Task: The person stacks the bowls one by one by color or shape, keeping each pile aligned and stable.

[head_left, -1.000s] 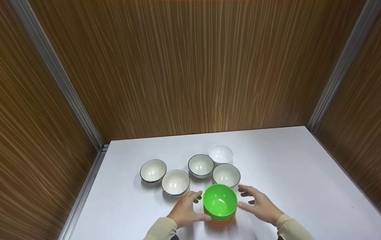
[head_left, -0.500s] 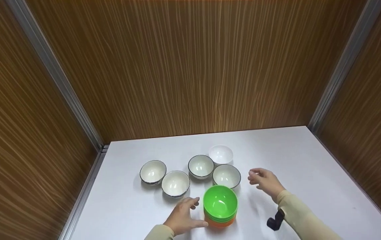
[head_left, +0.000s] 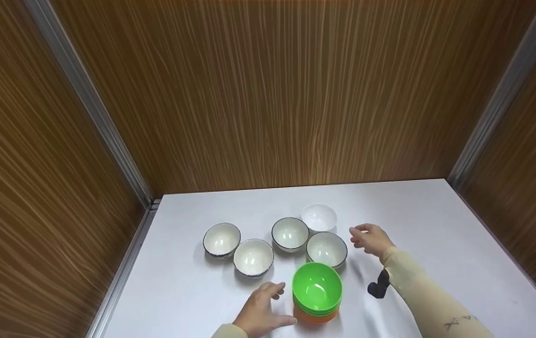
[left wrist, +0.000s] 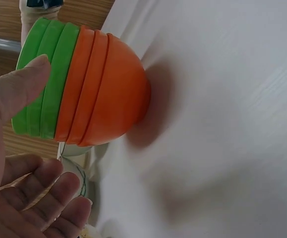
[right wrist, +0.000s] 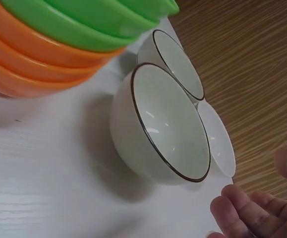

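Observation:
A stack of nested bowls stands at the table's front, with green bowls (head_left: 317, 287) on top and orange bowls (left wrist: 116, 89) below. My left hand (head_left: 261, 312) is beside the stack's left side, thumb and fingers spread, and in the left wrist view its thumb overlaps the green rims. To the right of the off-white bowls, my right hand (head_left: 372, 240) is over the table with loosely bent fingers and nothing in it. Nearest to it are a dark-rimmed bowl (head_left: 327, 249) and a plain white bowl (head_left: 319, 218), both upright.
Another dark-rimmed bowl (head_left: 290, 234) stands close by the white one. Two more, a left bowl (head_left: 221, 240) and a front bowl (head_left: 253, 257), stand side by side further left. Wood-grain panels (head_left: 296, 94) enclose the white table (head_left: 404, 206) at the back and sides.
My right hand has left the stack's right side and moved forward, to the right of the off-white bowls. The left hand has stayed beside the stack, and the bowls stand as before.

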